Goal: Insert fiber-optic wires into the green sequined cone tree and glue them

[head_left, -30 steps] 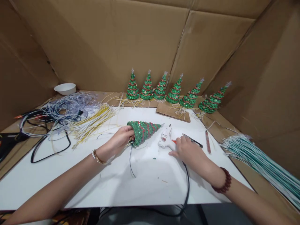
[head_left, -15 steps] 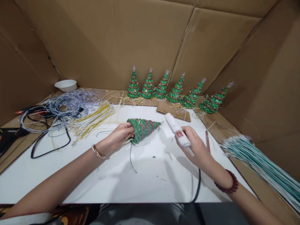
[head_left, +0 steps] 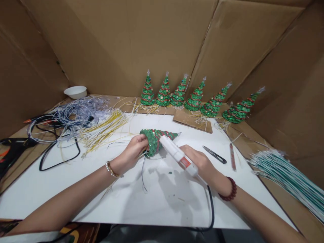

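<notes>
My left hand [head_left: 134, 150] grips a small green beaded Christmas tree [head_left: 152, 143] by its wide base, holding it on its side with the tip pointing right. Red garland winds around the tree, and thin wires trail from its base. My right hand [head_left: 198, 162] is closed around a white glue gun [head_left: 178, 155] with a red label. The gun's nozzle is at the tree's side, though I cannot tell whether it touches. A dark cord [head_left: 211, 206] runs down from the gun to the table's front edge.
Several finished trees [head_left: 164, 91] stand along the back. Snips [head_left: 214, 155] and a red stick-like tool [head_left: 232, 157] lie at right, near green-white wires [head_left: 288, 179]. At left are yellow wires [head_left: 103, 130], clear tangled strands [head_left: 68, 111], a black glue gun [head_left: 15, 148] and a white bowl [head_left: 75, 92].
My right hand has brought the glue gun leftward to the tree, uncovering the snips. My left hand keeps hold of the tree. The whole view has shifted slightly.
</notes>
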{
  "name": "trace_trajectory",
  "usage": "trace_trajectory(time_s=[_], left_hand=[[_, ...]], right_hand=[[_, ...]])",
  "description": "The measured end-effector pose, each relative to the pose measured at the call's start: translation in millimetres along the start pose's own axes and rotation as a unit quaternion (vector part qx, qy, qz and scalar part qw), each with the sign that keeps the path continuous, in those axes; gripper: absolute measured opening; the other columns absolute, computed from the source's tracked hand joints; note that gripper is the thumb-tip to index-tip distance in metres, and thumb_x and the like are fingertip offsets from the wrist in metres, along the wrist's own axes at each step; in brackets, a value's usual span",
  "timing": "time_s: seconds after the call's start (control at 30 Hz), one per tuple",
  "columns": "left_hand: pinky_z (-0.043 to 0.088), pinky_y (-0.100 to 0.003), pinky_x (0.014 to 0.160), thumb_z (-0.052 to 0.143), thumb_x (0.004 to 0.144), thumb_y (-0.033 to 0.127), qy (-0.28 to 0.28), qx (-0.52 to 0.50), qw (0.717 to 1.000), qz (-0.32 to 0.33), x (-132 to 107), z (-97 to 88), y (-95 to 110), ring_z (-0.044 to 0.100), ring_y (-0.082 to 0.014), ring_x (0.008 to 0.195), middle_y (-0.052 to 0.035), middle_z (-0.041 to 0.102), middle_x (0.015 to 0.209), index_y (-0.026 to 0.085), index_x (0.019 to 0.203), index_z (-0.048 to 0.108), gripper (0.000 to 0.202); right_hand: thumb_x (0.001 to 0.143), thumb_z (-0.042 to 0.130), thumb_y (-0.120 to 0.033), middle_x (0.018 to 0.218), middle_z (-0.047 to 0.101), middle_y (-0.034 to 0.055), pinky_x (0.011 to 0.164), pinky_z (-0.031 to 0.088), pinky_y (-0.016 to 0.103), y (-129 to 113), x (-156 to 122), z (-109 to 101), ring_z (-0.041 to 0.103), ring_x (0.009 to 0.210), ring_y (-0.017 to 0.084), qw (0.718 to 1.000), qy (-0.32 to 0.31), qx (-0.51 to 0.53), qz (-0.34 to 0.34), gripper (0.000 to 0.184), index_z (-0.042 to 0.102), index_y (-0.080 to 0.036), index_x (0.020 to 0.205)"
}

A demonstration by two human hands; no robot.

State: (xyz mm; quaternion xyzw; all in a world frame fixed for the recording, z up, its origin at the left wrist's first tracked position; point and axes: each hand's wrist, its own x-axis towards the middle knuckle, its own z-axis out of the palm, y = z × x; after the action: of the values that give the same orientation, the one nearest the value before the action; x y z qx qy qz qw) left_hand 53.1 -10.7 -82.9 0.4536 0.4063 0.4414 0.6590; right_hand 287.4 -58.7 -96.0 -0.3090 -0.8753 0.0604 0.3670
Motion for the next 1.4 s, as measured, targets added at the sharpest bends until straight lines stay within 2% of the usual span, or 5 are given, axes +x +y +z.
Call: trace_trajectory(time_s=[0.17, 0.5, 0.73, 1.03, 1.4], left_hand=[[0.038, -0.021, 0.052, 0.067, 0.069, 0.014, 0.007, -0.008, 1.000, -0.006, 0, 0.0, -2, 0.049, -0.0097, 0.053, -0.0013, 0.059, 0.062, 0.012, 0.073, 0.068, 0.004], [0.041, -0.023, 0.057, 0.065, 0.069, 0.013, 0.003, 0.008, 1.000, -0.015, 1, -3.1, -5, 0.048, -0.0099, 0.054, 0.0009, 0.056, 0.060, 0.013, 0.071, 0.065, 0.002], [0.043, -0.023, 0.060, 0.068, 0.070, 0.016, -0.013, -0.016, 1.000, -0.017, 0, 1.9, 0, 0.054, -0.0114, 0.060, -0.0035, 0.066, 0.073, 0.012, 0.083, 0.069, 0.013], [0.046, -0.019, 0.060, 0.065, 0.064, -0.004, -0.034, -0.153, 0.979, -0.130, 10, -14.6, 4, 0.057, -0.0093, 0.058, -0.0008, 0.061, 0.063, 0.011, 0.065, 0.062, 0.015], [0.049, -0.019, 0.062, 0.063, 0.066, -0.006, -0.039, -0.148, 0.978, -0.138, 13, -15.0, 5, 0.060, -0.0097, 0.060, -0.0040, 0.067, 0.072, 0.011, 0.067, 0.064, 0.017]], right_hand=[[0.090, 0.039, -0.012, 0.078, 0.056, 0.0046, 0.056, 0.046, 0.026, 0, 1, 1, 0.055, 0.067, 0.016, 0.999, -0.029, -0.016, 0.007, 0.011, 0.046, -0.019, 0.093], [0.089, 0.038, -0.012, 0.075, 0.053, 0.0032, 0.055, 0.043, 0.025, 0, 4, 2, 0.050, 0.064, 0.015, 0.999, -0.042, -0.006, 0.017, 0.010, 0.043, -0.020, 0.088], [0.089, 0.038, -0.011, 0.074, 0.050, 0.0025, 0.055, 0.042, 0.025, 0, 4, 3, 0.048, 0.063, 0.015, 0.999, -0.034, -0.021, 0.026, 0.011, 0.043, -0.021, 0.086], [0.091, 0.034, -0.011, 0.073, 0.050, 0.0019, 0.054, 0.041, 0.024, -4, 5, 0, 0.048, 0.062, 0.014, 0.998, -0.040, -0.037, 0.017, 0.014, 0.040, -0.021, 0.083], [0.088, 0.034, -0.012, 0.069, 0.049, 0.0014, 0.051, 0.040, 0.024, -4, 5, 1, 0.046, 0.058, 0.014, 0.996, -0.048, -0.072, 0.027, 0.015, 0.042, -0.021, 0.079]])
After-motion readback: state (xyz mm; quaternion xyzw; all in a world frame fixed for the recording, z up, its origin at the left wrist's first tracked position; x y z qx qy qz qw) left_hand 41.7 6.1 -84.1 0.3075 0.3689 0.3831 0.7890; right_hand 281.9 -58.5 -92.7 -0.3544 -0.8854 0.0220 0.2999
